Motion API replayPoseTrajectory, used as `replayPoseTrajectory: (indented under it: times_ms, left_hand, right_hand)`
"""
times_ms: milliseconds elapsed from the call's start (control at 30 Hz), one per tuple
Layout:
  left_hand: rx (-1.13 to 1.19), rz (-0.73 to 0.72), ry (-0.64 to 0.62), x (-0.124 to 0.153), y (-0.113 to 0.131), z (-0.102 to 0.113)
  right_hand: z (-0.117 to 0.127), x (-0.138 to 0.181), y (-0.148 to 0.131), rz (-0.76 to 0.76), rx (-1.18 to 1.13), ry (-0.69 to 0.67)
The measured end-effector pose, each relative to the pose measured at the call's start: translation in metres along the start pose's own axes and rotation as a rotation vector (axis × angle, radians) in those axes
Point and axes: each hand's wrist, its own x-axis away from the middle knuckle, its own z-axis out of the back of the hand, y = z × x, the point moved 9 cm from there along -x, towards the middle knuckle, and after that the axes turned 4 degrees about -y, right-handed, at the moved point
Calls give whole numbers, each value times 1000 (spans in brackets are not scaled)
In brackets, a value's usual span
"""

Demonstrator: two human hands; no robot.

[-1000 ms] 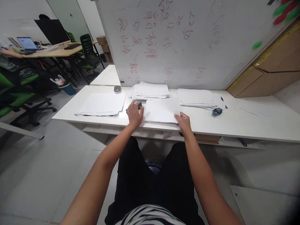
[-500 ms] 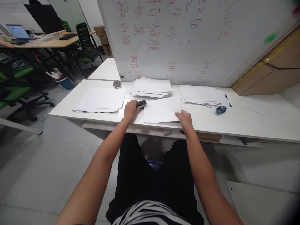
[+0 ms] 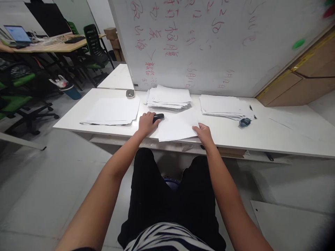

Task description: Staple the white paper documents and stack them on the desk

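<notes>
My left hand (image 3: 147, 123) is closed around a black stapler (image 3: 158, 117), whose front end points right over the sheets. In my right hand (image 3: 204, 133) the right edge of some white paper sheets (image 3: 178, 127) is pinched between thumb and fingers. The sheets lie tilted, their near left corner sticking out at the desk's front edge. Behind them sits an uneven stack of paper (image 3: 169, 97). Another paper stack (image 3: 222, 105) is to the right, and a neater pile of sheets (image 3: 111, 111) lies left of my left hand.
A crumpled dark blue item (image 3: 245, 122) rests on the white desk (image 3: 282, 134) at right. A small round silver-and-white object (image 3: 130, 93) stands near the back left. The whiteboard (image 3: 209, 45) rises behind the desk, with cardboard boxes (image 3: 285, 89) at its right.
My right hand has shifted slightly left, and the sheets have turned, their left end coming nearer to me. My left hand stays on the stapler.
</notes>
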Motion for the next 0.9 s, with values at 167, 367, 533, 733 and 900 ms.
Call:
replayPoseTrajectory:
  times_ms: [167,367,533,733,900]
  left_hand:
    - [-4,98,-163,-22,-4,8]
    - [164,244,-98,-63,-6,12]
    - [297,409,-168,-72,-21,-16]
    - [268,384,-240,-77,-21,-35]
    - [201,334,-190,-76,-5,-38]
  right_hand:
    - [-2,-1,-2,88,20,-31]
    - [-1,-3,-1,127,-21,-9]
    - [-2,-2,0,121,-13,7]
    - [0,2,-4,144,53,41]
    - [-1,3,-8,192,167,25]
